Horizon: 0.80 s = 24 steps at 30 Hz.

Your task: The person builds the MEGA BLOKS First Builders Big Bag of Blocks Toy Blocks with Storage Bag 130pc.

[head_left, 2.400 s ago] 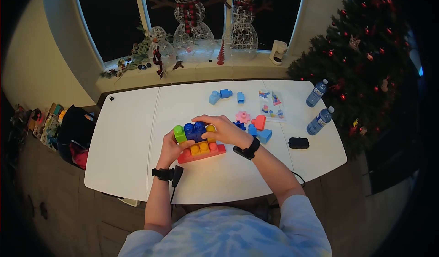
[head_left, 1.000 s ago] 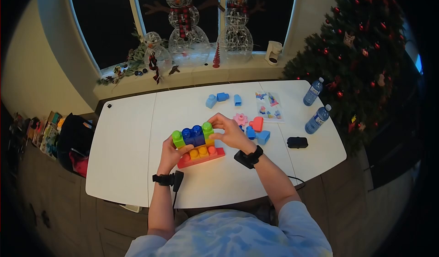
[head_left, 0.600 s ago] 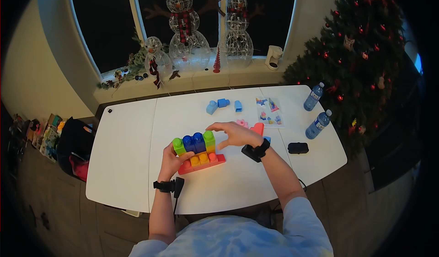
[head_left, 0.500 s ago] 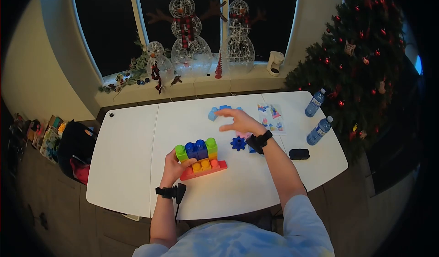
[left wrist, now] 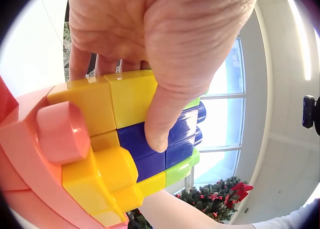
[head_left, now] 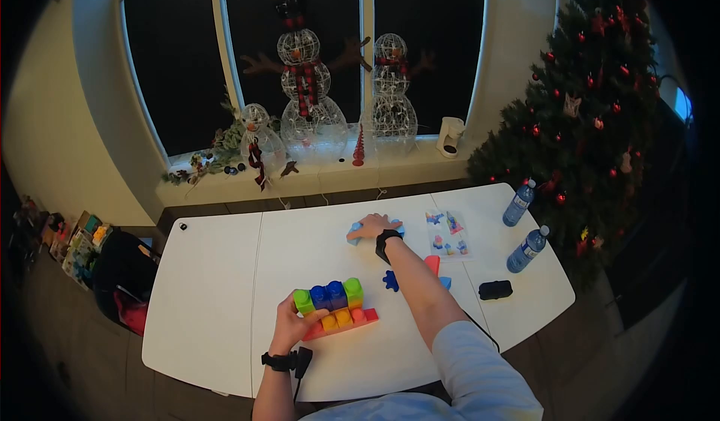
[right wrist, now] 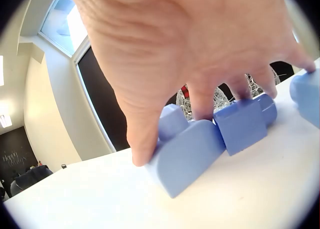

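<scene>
My left hand [head_left: 289, 325] grips the left end of a toy building-block wall, its thumb pressed on a dark blue block [left wrist: 142, 159] and its fingers behind. Green blocks [head_left: 352, 292] stand at both ends of the top row, with dark blue ones between. Yellow blocks [head_left: 343, 317] sit below, over a long red base [head_left: 319, 332]. Toward the far edge, my right hand [head_left: 369, 227] spreads over several light blue blocks. Its thumb touches a rounded light blue block [right wrist: 187, 156]; other fingertips rest on a square-sided blue block [right wrist: 242, 126] and a light blue block [right wrist: 307, 96].
A dark blue gear-shaped piece [head_left: 390, 280] and a red block [head_left: 433, 264] lie by the right forearm. A picture sheet [head_left: 448, 233], two water bottles [head_left: 527, 248] and a black case [head_left: 495, 290] are on the white table [head_left: 202, 293].
A green block now tops the wall's right end, where my right hand was. That hand let go and reached away to the light blue blocks. My left hand stays on the wall.
</scene>
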Each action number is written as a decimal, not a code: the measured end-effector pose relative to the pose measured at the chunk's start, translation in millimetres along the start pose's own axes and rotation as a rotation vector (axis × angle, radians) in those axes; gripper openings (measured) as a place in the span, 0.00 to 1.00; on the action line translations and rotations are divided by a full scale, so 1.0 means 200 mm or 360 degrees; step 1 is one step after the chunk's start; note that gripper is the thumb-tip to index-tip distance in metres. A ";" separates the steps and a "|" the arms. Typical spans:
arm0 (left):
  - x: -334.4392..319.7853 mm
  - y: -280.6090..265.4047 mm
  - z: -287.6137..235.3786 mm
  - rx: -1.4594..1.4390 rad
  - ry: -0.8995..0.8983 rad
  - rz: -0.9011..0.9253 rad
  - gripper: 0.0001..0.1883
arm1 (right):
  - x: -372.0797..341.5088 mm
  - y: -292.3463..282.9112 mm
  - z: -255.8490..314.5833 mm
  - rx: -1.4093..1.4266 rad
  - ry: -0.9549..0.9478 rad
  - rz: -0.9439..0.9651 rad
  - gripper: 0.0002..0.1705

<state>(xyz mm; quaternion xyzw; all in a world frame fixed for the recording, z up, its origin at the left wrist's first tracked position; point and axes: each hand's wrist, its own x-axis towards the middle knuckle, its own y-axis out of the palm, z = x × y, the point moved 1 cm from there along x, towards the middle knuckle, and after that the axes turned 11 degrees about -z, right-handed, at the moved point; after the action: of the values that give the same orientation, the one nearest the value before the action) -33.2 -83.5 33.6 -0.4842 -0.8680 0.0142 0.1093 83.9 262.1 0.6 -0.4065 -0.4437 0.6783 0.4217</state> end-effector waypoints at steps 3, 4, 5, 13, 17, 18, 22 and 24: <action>0.00 0.00 0.01 -0.0009 -0.0024 -0.0009 0.17 | -0.11 -0.04 -0.04 0.0101 0.0008 0.0085 0.47; 0.00 0.00 0.01 -0.0011 -0.0046 0.0005 0.17 | -0.18 -0.05 -0.05 0.0098 0.0027 0.0104 0.47; 0.00 0.00 0.00 -0.0011 -0.0032 0.0001 0.17 | -0.24 -0.05 -0.07 0.0058 -0.0081 0.0108 0.46; 0.01 0.00 0.03 -0.0056 -0.0021 0.0011 0.17 | -0.62 -0.21 -0.22 0.0099 -0.0624 0.0585 0.43; 0.01 0.00 0.02 -0.0087 -0.0034 0.0013 0.17 | -0.62 -0.24 -0.36 0.0239 -0.0985 0.0712 0.42; 0.02 0.00 0.01 -0.0086 -0.0038 0.0015 0.17 | -0.62 -0.26 -0.42 0.0233 -0.0983 0.0713 0.42; 0.01 0.01 -0.02 -0.0098 -0.0028 0.0011 0.16 | -0.76 -0.51 -0.58 0.0599 -0.0846 -0.0085 0.34; 0.01 0.00 -0.02 -0.0092 -0.0038 0.0024 0.16 | -0.82 -0.56 -0.68 0.0455 -0.0579 -0.0255 0.33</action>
<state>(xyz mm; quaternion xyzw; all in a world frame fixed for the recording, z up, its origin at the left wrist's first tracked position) -32.6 -82.4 36.9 -0.4934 -0.8656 -0.0042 0.0847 284.5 171.8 97.9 -0.1773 -0.4425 0.7607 0.4406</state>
